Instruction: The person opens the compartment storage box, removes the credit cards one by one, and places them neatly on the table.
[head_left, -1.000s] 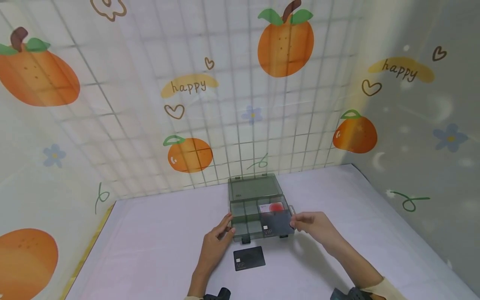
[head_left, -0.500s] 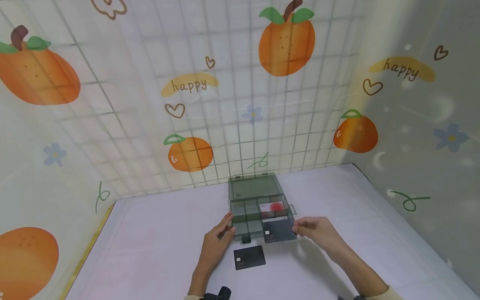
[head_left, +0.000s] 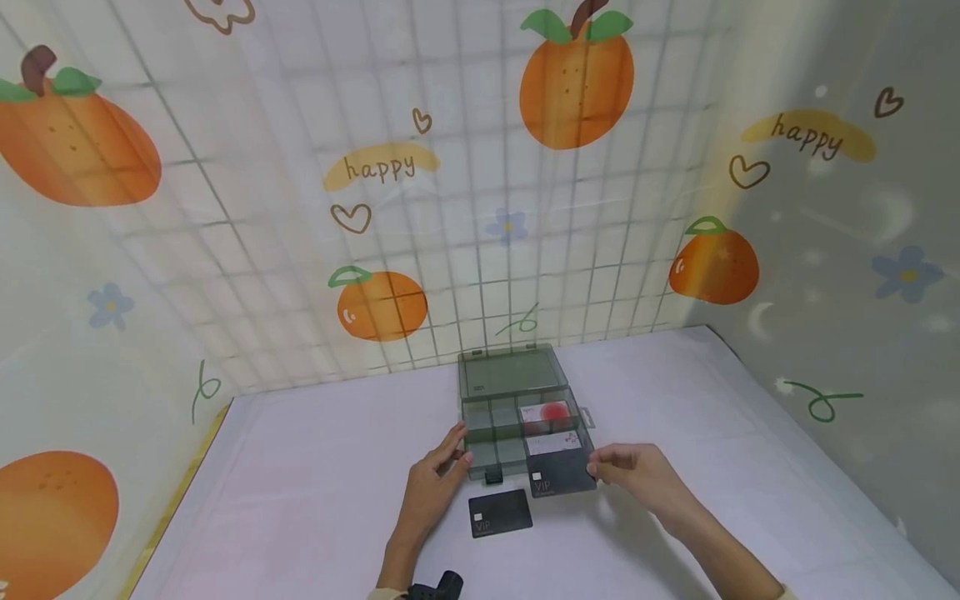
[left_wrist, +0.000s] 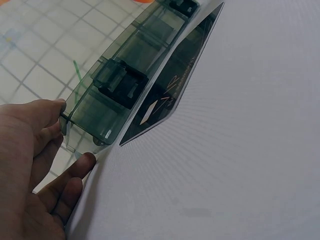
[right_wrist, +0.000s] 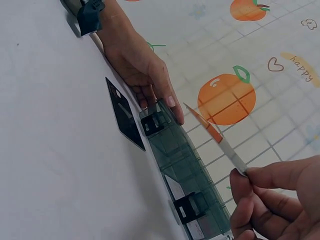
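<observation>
My right hand pinches a dark VIP card by its right edge. This card overlaps the front right part of an open green see-through compartment box; in the right wrist view the held card appears nearly edge-on, raised over the box. At the box's left front corner, my left hand holds the wall between thumb and fingers, also seen by the left wrist camera, where the hand meets the corner. A second dark VIP card lies on the table before the box.
A white card with a red circle lies in the back right compartment. Another pale card shows in the front right one. The box's lid is folded back toward the patterned wall cloth. White cloth covers the table.
My right hand has drawn the dark card forward, toward me, uncovering more of the pale card in the front right compartment. The left hand stays at the box's corner.
</observation>
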